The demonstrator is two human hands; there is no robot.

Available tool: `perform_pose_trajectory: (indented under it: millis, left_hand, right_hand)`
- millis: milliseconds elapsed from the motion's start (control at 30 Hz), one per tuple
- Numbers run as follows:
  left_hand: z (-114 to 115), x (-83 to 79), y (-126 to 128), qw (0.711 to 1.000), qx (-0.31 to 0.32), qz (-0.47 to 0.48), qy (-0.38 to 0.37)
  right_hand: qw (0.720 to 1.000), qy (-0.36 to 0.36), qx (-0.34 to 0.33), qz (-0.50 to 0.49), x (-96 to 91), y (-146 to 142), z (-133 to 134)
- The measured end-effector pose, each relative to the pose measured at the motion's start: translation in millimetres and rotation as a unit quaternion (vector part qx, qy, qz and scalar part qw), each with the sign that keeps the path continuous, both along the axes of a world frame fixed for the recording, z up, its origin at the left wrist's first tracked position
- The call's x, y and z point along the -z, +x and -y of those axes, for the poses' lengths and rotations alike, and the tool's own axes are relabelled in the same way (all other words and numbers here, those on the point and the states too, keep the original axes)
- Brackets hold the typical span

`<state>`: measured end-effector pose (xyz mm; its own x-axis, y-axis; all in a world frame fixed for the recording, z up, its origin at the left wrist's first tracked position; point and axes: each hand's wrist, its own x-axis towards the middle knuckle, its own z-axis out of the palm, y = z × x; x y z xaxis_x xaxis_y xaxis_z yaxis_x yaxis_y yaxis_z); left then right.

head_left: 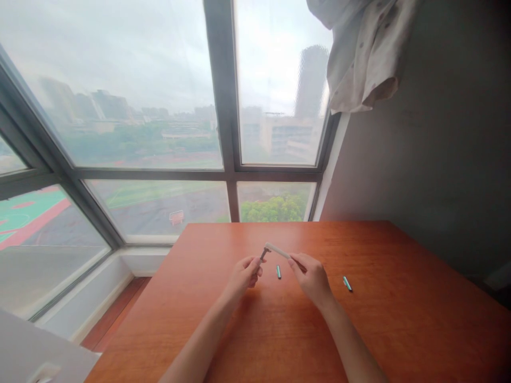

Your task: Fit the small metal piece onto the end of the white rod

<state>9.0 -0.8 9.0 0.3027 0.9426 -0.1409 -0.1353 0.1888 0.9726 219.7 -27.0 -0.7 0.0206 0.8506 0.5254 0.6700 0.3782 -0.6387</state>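
Observation:
My left hand (246, 272) is closed around a thin dark handle with a small T-shaped head (264, 252), which looks like a razor handle. Its head points up and away from me. In my right hand (313, 276) a slim pale stick with a dark grip (278, 250) is pinched, tilted up to the left. The stick's far tip meets or overlaps the head of the razor handle; actual contact is too small to tell. Between my hands, a small teal and white razor cartridge (278, 272) lies on the table. Another similar cartridge (347, 283) rests right of my right hand.
The reddish-brown wooden table (247, 340) spreads under both forearms, its far edge close to the windows (230, 175). A grey wall (383, 170) rises at the right. Above, a pale buttoned garment (359, 64) hangs at the upper right.

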Motion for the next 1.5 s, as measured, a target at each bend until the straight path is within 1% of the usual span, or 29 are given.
perform_pose_trajectory:
  millis: [67, 133, 267, 433, 567, 667, 833, 900, 1100, 1200, 1267, 1333, 1500]
  left_hand:
    - [0.8, -2.0, -0.9, 1.0, 0.0, 0.018, -0.017]
    - [1.2, -3.8, -2.3, 0.999, -0.007, 0.032, -0.028]
    - [1.8, -6.0, -4.1, 0.999, -0.007, 0.027, -0.046]
    - [4.1, -8.5, -3.0, 0.997, 0.008, 0.031, -0.064]
    - [5.1, -9.4, -1.5, 0.997, 0.007, 0.04, -0.071]
    - [4.5, -8.0, -0.7, 0.998, 0.013, 0.032, -0.062]
    - [2.3, -4.8, -0.2, 0.999, 0.025, 0.009, -0.041]
    - [2.3, -4.8, 0.3, 0.999, 0.023, 0.003, -0.034]
    - [5.6, -5.8, 3.0, 1.0, -0.007, -0.007, -0.021]
    - [5.3, -3.6, 3.4, 1.0, -0.011, -0.02, -0.01]
    - [3.7, -1.1, 3.1, 0.999, -0.016, -0.034, 0.012]
    - [1.8, 1.5, 2.7, 0.998, -0.028, -0.05, 0.037]
    - [-1.4, 7.1, 1.9, 0.995, -0.047, -0.067, 0.063]
  right_hand:
    - [1.0, 0.001, 0.009, 0.003, -0.6, 0.3, 0.4]
    - [1.0, 0.0, 0.002, 0.003, -1.1, -0.7, 1.1]
    - [1.0, -0.002, -0.011, 0.023, -1.0, -3.2, 2.1]
    - [1.0, 0.012, 0.023, 0.009, -1.7, 0.3, 0.2]
    - [1.0, 0.008, -0.005, -0.001, -2.6, 0.1, 0.9]
    - [1.0, -0.003, -0.014, 0.022, -2.0, -2.3, 2.4]
    - [0.999, 0.003, 0.028, 0.03, -1.3, 0.3, 2.0]
    - [0.999, 0.004, 0.035, 0.028, -2.3, 1.5, 1.6]
    - [0.999, 0.007, -0.001, 0.048, -4.2, -2.6, 3.4]
    - [0.999, 0.008, 0.023, 0.047, -2.9, -1.8, 3.8]
    - [0.998, 0.01, 0.046, 0.042, -2.1, 0.2, 3.5]
    - [0.998, 0.015, 0.054, 0.037, -2.1, 1.6, 3.1]
    - [0.998, 0.016, 0.015, 0.054, -4.2, -2.2, 4.5]
